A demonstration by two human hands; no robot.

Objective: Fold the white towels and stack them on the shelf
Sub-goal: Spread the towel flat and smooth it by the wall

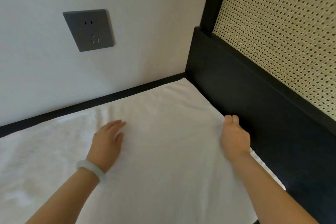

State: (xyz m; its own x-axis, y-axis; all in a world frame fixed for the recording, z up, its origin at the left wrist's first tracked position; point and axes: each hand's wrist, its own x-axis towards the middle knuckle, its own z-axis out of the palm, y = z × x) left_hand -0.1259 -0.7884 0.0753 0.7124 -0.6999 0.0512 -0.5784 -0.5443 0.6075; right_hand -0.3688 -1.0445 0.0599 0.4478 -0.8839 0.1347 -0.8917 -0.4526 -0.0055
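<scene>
Over on the left, a grey wall socket (88, 30) looks down on the action, and below it the white towel (163, 160) lies spread wide across a flat surface, running right up to the dark trim at the wall. Left hand (107, 142), pale bangle (91, 169) at the wrist, lies flat on the cloth, fingers straight, gripping nothing, just pressing it down. Moving across: a few ripples near the far edge, otherwise one smooth single layer. Right hand (234, 138) is at the towel's right border, fingers curled and apparently pinching that edge, hard against the dark wooden board (254, 96) under the woven cane panel (281, 32). My read: early days. No fold is visible, no stack of towels is in view, so the folding and shelving all lie ahead.
</scene>
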